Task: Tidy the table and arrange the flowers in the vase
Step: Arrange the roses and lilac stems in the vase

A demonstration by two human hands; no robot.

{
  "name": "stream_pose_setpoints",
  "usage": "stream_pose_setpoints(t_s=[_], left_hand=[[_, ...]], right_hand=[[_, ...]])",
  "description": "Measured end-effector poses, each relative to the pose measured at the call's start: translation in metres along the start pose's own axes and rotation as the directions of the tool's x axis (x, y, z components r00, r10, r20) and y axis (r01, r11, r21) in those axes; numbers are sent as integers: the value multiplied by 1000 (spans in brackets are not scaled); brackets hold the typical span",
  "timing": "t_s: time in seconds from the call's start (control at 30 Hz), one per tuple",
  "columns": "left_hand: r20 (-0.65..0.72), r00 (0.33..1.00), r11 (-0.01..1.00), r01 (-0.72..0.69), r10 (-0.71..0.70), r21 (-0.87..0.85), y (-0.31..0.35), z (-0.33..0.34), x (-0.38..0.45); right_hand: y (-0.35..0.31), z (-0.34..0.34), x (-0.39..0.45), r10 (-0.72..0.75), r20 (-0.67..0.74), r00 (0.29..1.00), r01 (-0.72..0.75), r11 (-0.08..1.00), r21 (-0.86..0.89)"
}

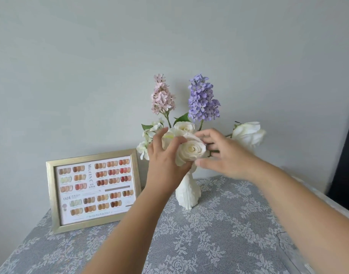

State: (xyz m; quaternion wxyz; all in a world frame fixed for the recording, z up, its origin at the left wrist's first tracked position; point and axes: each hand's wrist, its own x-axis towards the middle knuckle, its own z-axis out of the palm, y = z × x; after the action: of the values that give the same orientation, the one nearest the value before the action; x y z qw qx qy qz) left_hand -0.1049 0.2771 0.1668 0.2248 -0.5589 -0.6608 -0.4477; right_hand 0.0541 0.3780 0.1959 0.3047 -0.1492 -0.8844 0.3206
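A white ribbed vase (188,195) stands on the lace-covered table (219,234) near the wall. It holds a pink lilac spray (162,95), a purple lilac spray (202,98), small white blossoms (148,135) at the left, and white roses. One white rose (249,134) leans far out to the right. My left hand (165,159) cups the front white rose (192,152) from the left, thumb on its petals. My right hand (227,155) touches the same rose from the right, fingers spread, near its green stem.
A gold picture frame (94,189) with a nail-colour chart leans against the wall left of the vase. The grey wall (90,76) runs close behind. The table's right edge (328,198) drops off beside a dark opening.
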Motion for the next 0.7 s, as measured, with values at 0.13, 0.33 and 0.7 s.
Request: stream_pose_setpoints(t_s=[0.13,0.33,0.7], left_hand=[[2,999,997,52,-52,-49,-4,-2,3],[4,997,993,81,-81,-86,-3,-6,1],[63,991,982,123,-115,-145,-9,-18,-2]], right_hand=[[18,-30,-33,-265,-626,734,162,963,-217],[52,-52,-25,189,-462,866,-131,979,156],[17,-39,21,-49,-476,878,20,998,-66]])
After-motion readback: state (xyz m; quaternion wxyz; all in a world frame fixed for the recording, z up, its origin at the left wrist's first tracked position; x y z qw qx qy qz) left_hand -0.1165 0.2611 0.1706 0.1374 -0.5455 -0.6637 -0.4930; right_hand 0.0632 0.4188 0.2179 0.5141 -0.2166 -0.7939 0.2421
